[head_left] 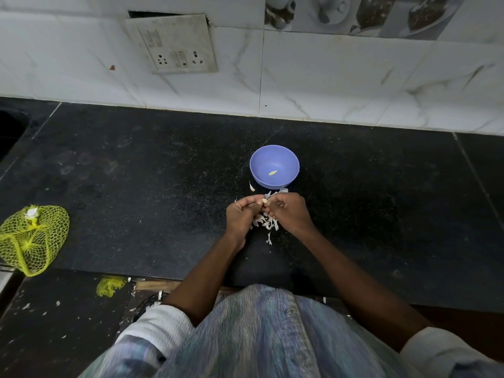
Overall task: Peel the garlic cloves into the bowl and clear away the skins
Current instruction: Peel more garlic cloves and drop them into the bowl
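Head view: left hand [241,214], right hand [289,212] both pinch garlic clove [264,201]; clove mostly hidden.

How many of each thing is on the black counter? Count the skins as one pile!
Bowl: 1
Net bag: 1
Garlic cloves: 3 (in bowl, beside bowl, in hands)
Skin pile: 1
Total: 6

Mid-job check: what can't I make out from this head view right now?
- Clove between left hand and right hand: mostly hidden by fingers; peeled or not unclear.
- Skins pile: partly covered by both hands.
- Yellow net bag: contents unclear, cut by left edge.
- Bowl: one piece inside.
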